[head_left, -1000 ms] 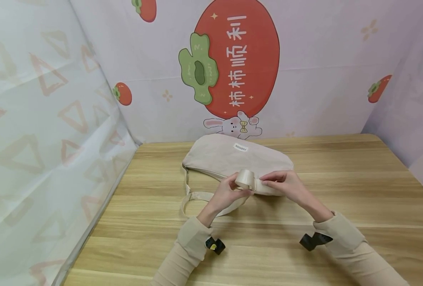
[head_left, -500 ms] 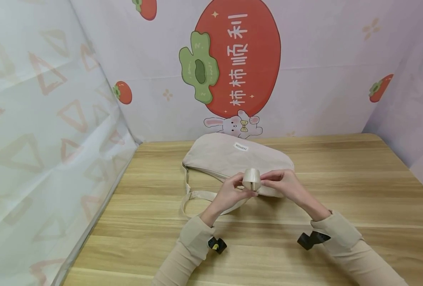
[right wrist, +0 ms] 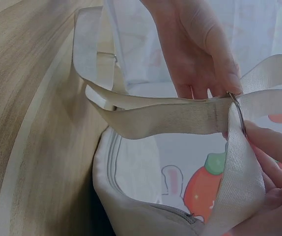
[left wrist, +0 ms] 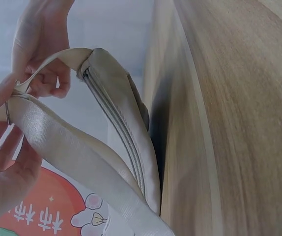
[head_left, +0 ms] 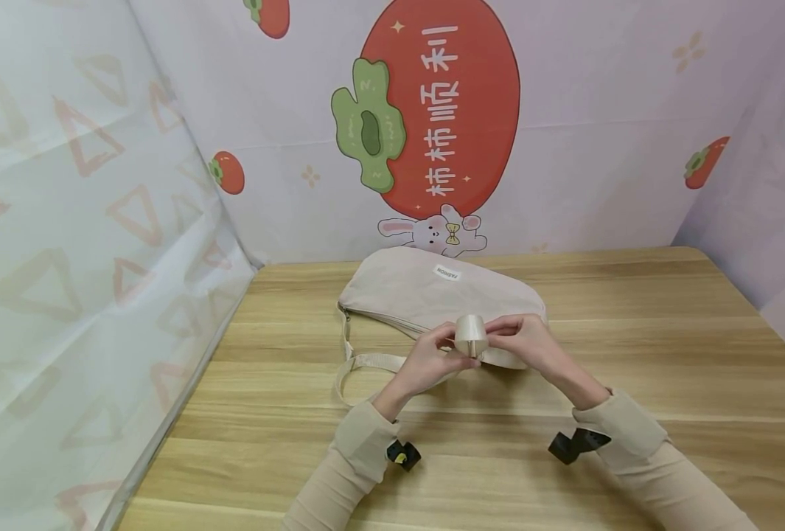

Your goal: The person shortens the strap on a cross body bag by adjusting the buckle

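Note:
A beige shoulder bag [head_left: 441, 284] with a white label lies on the table, its strap [right wrist: 170, 117] raised in front of it. My left hand [head_left: 428, 359] pinches the strap at its metal slider buckle [right wrist: 239, 115], the thumb at one end of the buckle in the right wrist view. From the other side, my right hand [head_left: 531, 348] pinches the strap right beside that buckle. A short strap loop [head_left: 470, 326] stands up between the hands. The bag's zipper [left wrist: 116, 118] shows along its edge in the left wrist view. Some fingertips are hidden behind the webbing.
The wooden table [head_left: 286, 457] reaches back to a printed cloth backdrop [head_left: 584, 184]. Another cloth [head_left: 100, 310] hangs along the left edge. Part of the strap [head_left: 365, 361] lies in a loop left of the hands. Black wrist cameras [head_left: 567, 446] sit under both cuffs.
The strap loop has shifted right and turned its opening toward me, so the buckle now shows beneath it. My left hand has moved slightly right; my right hand has shifted slightly left.

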`<state>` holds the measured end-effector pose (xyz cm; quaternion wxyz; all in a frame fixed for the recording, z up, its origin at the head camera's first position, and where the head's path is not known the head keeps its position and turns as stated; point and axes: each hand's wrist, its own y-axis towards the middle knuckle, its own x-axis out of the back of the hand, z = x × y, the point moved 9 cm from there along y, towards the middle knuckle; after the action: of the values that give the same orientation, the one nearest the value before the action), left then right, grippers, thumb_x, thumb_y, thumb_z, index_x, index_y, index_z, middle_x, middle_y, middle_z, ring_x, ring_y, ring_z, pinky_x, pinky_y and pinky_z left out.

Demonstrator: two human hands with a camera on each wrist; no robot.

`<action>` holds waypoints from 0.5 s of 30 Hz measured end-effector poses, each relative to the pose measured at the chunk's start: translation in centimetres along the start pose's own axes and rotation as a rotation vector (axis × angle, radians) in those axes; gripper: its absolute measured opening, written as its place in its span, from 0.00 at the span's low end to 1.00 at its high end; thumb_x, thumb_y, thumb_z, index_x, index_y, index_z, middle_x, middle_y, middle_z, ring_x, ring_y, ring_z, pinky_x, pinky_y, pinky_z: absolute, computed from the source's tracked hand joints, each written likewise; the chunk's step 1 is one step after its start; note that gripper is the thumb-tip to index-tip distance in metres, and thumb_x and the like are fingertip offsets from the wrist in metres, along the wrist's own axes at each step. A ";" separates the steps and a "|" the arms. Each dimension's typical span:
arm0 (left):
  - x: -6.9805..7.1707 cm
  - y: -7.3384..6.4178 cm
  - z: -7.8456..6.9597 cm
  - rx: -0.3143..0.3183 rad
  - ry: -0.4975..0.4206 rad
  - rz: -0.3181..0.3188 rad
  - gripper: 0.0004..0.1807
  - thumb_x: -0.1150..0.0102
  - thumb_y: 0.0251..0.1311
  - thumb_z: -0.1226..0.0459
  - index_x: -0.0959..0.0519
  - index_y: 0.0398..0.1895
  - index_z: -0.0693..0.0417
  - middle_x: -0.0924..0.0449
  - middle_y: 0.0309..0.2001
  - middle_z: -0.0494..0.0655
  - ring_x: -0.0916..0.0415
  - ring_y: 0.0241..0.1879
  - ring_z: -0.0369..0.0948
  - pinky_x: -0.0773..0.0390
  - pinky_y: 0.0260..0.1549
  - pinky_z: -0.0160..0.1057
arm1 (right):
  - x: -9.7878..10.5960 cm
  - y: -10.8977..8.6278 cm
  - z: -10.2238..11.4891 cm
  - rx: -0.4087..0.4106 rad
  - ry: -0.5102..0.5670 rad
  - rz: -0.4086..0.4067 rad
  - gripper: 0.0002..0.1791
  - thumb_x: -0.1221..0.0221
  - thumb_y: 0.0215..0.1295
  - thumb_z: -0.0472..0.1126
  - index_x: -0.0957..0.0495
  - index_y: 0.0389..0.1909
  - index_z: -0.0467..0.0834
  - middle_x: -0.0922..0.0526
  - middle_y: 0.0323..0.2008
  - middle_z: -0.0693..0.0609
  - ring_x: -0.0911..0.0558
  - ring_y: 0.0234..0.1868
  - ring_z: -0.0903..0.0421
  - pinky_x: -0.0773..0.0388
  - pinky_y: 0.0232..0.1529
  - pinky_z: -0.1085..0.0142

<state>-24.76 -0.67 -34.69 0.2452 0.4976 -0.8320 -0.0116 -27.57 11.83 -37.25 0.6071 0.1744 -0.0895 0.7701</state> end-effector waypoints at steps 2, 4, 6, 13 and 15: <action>0.0 0.0 0.0 -0.004 -0.009 0.008 0.21 0.36 0.44 0.72 0.26 0.46 0.65 0.24 0.41 0.55 0.29 0.40 0.37 0.27 0.44 0.40 | 0.0 0.0 -0.2 -0.003 0.016 -0.003 0.15 0.37 0.52 0.38 0.21 0.37 0.31 0.18 0.36 0.43 0.22 0.35 0.66 0.27 0.38 0.75; 0.1 -0.1 0.1 0.003 -0.020 0.013 0.21 0.36 0.44 0.73 0.26 0.46 0.66 0.24 0.42 0.56 0.29 0.40 0.39 0.28 0.45 0.43 | 0.0 0.0 -0.2 -0.001 0.029 -0.006 0.14 0.38 0.51 0.37 0.21 0.37 0.30 0.18 0.35 0.42 0.22 0.34 0.67 0.27 0.37 0.75; 0.3 -0.2 0.3 0.009 -0.029 0.007 0.21 0.37 0.45 0.74 0.27 0.46 0.67 0.25 0.43 0.57 0.28 0.41 0.42 0.28 0.45 0.45 | 0.2 0.0 -0.2 0.007 0.036 -0.011 0.14 0.38 0.52 0.34 0.22 0.37 0.28 0.18 0.35 0.41 0.22 0.33 0.68 0.27 0.36 0.75; 1.0 -0.5 1.2 0.050 -0.013 0.002 0.15 0.44 0.54 0.73 0.26 0.46 0.68 0.24 0.43 0.60 0.27 0.40 0.47 0.27 0.43 0.40 | 0.6 -0.3 -0.2 0.002 0.047 0.006 0.14 0.42 0.54 0.30 0.25 0.38 0.23 0.20 0.36 0.37 0.23 0.32 0.70 0.27 0.35 0.76; 1.1 -0.5 1.4 0.056 0.000 0.004 0.13 0.46 0.55 0.72 0.25 0.45 0.67 0.23 0.43 0.60 0.27 0.39 0.46 0.27 0.41 0.38 | 0.6 -0.4 -0.3 -0.005 0.046 0.018 0.14 0.42 0.54 0.30 0.25 0.38 0.23 0.20 0.36 0.37 0.23 0.32 0.69 0.27 0.35 0.75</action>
<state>-25.32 -2.13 -35.62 0.2310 0.5024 -0.8331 0.0123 -27.35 12.55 -37.31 0.6025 0.1544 -0.0791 0.7790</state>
